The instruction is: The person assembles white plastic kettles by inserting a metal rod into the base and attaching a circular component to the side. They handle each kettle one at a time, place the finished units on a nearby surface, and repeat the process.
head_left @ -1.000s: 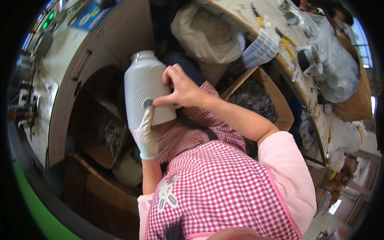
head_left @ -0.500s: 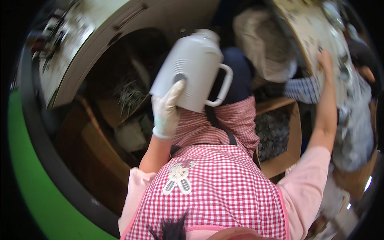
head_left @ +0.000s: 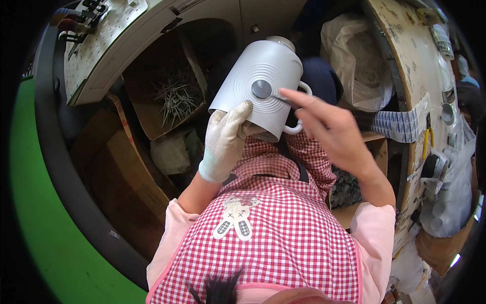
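Note:
A light grey jug body point(head_left: 235, 76) with a white side handle point(head_left: 305, 87) lies tilted above my lap, its round neck at the far end. On its side, concentric rings surround a dark grey round disc point(head_left: 261, 89). My left hand point(head_left: 226, 137), in a whitish glove, is closed on the jug's near rim, thumb on the outside. Bare and partly blurred, my right hand point(head_left: 329, 124) is beside the disc, index finger stretched toward its right edge. Its fingertips are pinched on something small and dark that I cannot make out.
Left of my knees, a cardboard box point(head_left: 144, 109) holds many thin metal pieces point(head_left: 177, 96). Another box at right holds dark grey pieces point(head_left: 346, 190). A white plastic bag point(head_left: 354, 66) stands by the right bench point(head_left: 400, 30), where yellow-handled pliers point(head_left: 428, 137) lie. At upper left is a perforated white worktop point(head_left: 114, 33).
My right hand has come from the right bench to the jug's disc. The jug has shifted slightly right, still in my left hand.

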A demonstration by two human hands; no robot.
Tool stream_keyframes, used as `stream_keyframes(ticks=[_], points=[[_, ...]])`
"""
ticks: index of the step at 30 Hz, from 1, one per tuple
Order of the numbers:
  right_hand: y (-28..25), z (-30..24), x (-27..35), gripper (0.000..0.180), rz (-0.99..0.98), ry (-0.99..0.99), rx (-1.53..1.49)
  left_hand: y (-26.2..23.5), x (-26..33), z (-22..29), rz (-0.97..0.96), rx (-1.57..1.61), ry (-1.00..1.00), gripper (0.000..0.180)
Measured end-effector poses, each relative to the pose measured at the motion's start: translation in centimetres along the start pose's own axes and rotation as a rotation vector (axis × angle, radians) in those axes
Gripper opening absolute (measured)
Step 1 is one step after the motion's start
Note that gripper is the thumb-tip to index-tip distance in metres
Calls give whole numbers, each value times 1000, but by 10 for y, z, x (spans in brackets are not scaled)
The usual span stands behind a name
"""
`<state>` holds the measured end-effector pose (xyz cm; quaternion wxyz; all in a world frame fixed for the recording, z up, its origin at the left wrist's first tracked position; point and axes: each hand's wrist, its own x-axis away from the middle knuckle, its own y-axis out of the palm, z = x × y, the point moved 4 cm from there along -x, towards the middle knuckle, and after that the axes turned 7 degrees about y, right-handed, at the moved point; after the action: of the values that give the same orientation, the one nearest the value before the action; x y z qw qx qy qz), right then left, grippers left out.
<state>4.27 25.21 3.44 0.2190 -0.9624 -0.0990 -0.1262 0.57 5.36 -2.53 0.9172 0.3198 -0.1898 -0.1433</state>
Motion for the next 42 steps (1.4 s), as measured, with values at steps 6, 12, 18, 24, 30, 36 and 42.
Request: stream_keyframes(ticks=[6,12,18,24,30,36,42], points=[[33,-4,-4,42,184,-260,277,-5,9,-4,48,-29,37,36],[36,-5,5,41,145,-135,271,-9,11,-5,46,-31,39,37],[40,-6,4,43,186,-142,334,-11,10,-8,33,-33,38,36],[46,-13,13,63,312,-178,770,-9,9,-10,28,-65,6,37],[53,-13,19,75,341,-135,995,-1,11,-23,18,-233,61,37],[68,-6,18,67,387,-73,1105,0,7,-41,21,-381,146,34],[4,16,12,39,512,-275,135,-17,13,-16,30,-172,157,30]])
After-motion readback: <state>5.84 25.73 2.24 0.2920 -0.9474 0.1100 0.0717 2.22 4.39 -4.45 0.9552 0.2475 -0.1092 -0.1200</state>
